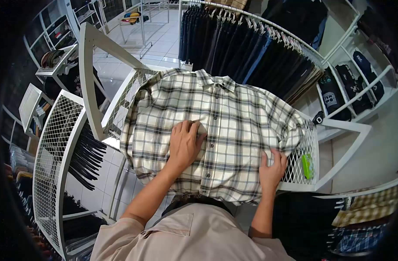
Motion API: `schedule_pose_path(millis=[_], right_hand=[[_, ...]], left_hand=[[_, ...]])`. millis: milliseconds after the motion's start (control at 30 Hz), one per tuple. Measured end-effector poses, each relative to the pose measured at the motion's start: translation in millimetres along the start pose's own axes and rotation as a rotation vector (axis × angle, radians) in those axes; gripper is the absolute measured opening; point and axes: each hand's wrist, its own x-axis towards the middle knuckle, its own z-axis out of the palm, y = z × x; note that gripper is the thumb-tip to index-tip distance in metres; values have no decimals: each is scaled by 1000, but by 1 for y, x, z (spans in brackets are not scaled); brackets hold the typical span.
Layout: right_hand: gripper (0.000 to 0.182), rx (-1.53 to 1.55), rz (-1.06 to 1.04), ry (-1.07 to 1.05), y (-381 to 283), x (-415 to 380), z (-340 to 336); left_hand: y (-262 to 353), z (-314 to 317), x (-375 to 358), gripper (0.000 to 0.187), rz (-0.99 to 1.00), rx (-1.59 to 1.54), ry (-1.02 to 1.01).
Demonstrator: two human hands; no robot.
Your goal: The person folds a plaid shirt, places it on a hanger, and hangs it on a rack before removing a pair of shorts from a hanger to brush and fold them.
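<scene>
A cream and black plaid button shirt (233, 117) lies spread face up on a white wire mesh table (304, 167), collar pointing away from me. My left hand (184, 143) presses flat on the shirt's left chest panel, beside the button placket. My right hand (272, 167) rests on the shirt's lower right part near the sleeve, fingers curled on the fabric at the mesh edge. Neither hand lifts the cloth.
A green object (307, 165) lies on the mesh at the right corner. A curved rail of dark hanging trousers (251, 48) stands behind the table. White mesh racks (55, 148) with dark clothes are at left, shelves with caps (351, 82) at right.
</scene>
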Motion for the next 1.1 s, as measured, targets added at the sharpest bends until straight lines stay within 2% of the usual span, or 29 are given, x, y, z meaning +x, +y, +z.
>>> schedule_pose_path(millis=[33,67,100,133,167,200,267,367,400,500,533,767,800,900,933,1033,1100], right_hand=[[33,67,47,-60,5,3,1],[32,133,98,-122,9,6,2],[30,198,153,-184,10,7,3],[22,262,234,-216,7,10,4],[20,221,221,-210,6,13,7],[18,182,204,-203,5,18,9],[16,89,160,-175,-2,28,10],[17,146,190,-253,-2,39,15],[20,248,165,-307,-3,46,13],[29,273,16,-372,11,56,18],[32,238,109,-436,6,60,18],[22,315,361,-331,3,51,34],[35,275,307,-277,-4,54,34],[44,10,246,-386,-8,69,35],[51,-50,303,-471,-16,79,31],[48,-31,62,-635,-28,110,20],[40,128,-114,-548,-59,139,19]], left_hand=[[0,0,1,39,19,-2,7],[0,-2,2,40,-19,-40,-98],[0,-1,2,40,-9,-6,-107],[0,0,2,41,4,28,-116],[-1,2,2,41,17,62,-121],[-4,4,1,43,-39,23,-227],[-7,7,1,45,-17,50,-241],[-10,8,-1,46,0,88,-267],[-7,4,1,46,-9,82,-271],[-5,4,3,46,-30,70,-262],[-5,4,3,46,-34,68,-261],[-4,-1,4,44,-46,54,-321],[-5,0,3,45,-33,53,-308],[-2,-2,8,45,-53,66,-337],[-1,-3,11,45,-60,77,-346],[2,-6,32,46,-111,75,-365],[3,-9,45,47,-178,21,-389]])
